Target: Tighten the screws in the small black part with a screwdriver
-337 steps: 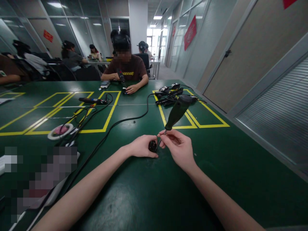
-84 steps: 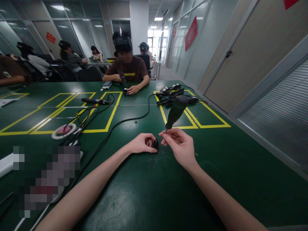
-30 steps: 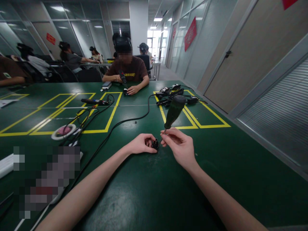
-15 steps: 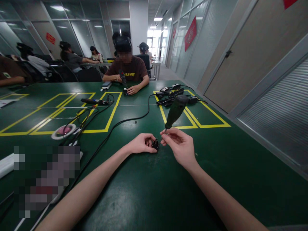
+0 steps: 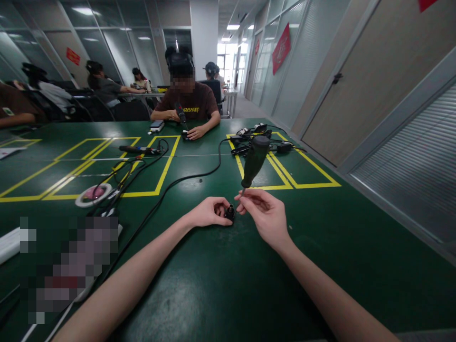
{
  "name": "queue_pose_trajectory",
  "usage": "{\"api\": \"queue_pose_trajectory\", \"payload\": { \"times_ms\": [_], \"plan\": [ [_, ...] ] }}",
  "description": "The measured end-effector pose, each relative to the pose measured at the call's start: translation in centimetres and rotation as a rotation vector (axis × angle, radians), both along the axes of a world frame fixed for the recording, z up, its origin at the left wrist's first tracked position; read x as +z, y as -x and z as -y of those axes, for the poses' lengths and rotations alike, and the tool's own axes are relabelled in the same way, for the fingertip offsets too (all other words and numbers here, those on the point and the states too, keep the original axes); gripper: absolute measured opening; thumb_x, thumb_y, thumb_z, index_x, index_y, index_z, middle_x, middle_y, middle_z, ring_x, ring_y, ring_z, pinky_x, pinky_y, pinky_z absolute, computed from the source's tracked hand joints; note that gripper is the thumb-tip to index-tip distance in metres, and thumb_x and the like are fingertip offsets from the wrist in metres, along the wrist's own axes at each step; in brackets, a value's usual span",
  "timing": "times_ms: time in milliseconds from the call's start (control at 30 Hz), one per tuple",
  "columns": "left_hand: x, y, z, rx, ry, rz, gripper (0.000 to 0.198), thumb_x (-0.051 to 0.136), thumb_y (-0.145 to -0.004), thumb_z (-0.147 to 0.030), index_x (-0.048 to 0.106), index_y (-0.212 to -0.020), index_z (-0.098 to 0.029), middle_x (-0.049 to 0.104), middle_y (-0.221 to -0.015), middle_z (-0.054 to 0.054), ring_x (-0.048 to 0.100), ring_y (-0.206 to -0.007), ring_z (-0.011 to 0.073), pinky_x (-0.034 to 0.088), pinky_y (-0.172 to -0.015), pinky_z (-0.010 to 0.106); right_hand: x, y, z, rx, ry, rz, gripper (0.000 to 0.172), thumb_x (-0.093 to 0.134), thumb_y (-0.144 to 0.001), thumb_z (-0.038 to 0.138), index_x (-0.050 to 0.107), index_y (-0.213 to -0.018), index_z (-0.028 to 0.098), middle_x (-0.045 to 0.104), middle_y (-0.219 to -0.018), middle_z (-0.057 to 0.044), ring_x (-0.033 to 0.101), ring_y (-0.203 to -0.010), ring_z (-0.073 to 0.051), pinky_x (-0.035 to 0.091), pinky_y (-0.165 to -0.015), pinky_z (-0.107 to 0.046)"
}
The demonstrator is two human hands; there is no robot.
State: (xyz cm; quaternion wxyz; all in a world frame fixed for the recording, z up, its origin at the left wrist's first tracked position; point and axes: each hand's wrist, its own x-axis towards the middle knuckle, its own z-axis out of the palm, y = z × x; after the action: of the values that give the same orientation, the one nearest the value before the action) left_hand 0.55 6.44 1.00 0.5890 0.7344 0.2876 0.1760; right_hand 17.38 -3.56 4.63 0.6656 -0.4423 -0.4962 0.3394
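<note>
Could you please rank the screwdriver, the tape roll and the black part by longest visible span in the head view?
1. Screwdriver
2. Tape roll
3. Black part, partly covered by the left hand

Screwdriver (image 5: 255, 161) just right of part (image 5: 230, 215), over surface (image 5: 199, 285).
Tape roll (image 5: 80, 202) to left; cable pile (image 5: 241, 149) behind, right; cord (image 5: 178, 179) between.

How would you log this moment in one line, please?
left hand: holds black part | right hand: pinches screwdriver by shaft, handle up, tilted | tool-part contact: unclear | on table: cable, white ring
</note>
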Motion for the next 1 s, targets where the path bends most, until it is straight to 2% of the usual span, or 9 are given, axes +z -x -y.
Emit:
{"api": "queue_pose_trajectory", "payload": {
  "times_ms": [300, 733, 1000],
  "plan": [
    [0.01, 0.02, 0.02, 0.004, 0.007, 0.008, 0.036, 0.088, -0.062, -0.029, 0.064, -0.084, -0.014, 0.06, -0.063, -0.007, 0.053, -0.059, 0.0092, 0.04, -0.06, 0.023, 0.19, 0.07, -0.03, -0.014, 0.009, 0.026, 0.022, 0.085, -0.077, 0.038, 0.076, -0.083, 0.019, 0.079, -0.077, -0.006, 0.073, -0.059, -0.017, 0.063, -0.055, -0.028],
    [-0.01, -0.05, 0.02, 0.01, -0.004, 0.01, 0.037, 0.089, -0.062, -0.03, 0.063, -0.083, -0.015, 0.058, -0.06, -0.008, 0.051, -0.055, 0.0083, 0.038, -0.058, 0.022, 0.08, -0.07, -0.11, 0.044, 0.009, 0.02, 0.024, 0.079, -0.084, 0.041, 0.075, -0.091, 0.018, 0.082, -0.09, -0.009, 0.069, -0.055, -0.014, 0.063, -0.057, -0.031],
    [-0.1, 0.01, -0.03, 0.017, -0.018, 0.001, 0.038, 0.089, -0.062, -0.032, 0.064, -0.085, -0.015, 0.059, -0.061, -0.007, 0.052, -0.056, 0.0086, 0.038, -0.057, 0.022, -0.01, -0.07, -0.13, 0.052, 0.027, -0.023, 0.03, 0.081, -0.082, 0.043, 0.071, -0.098, 0.019, 0.081, -0.096, -0.009, 0.074, -0.062, -0.016, 0.066, -0.061, -0.033]
  ]
}}
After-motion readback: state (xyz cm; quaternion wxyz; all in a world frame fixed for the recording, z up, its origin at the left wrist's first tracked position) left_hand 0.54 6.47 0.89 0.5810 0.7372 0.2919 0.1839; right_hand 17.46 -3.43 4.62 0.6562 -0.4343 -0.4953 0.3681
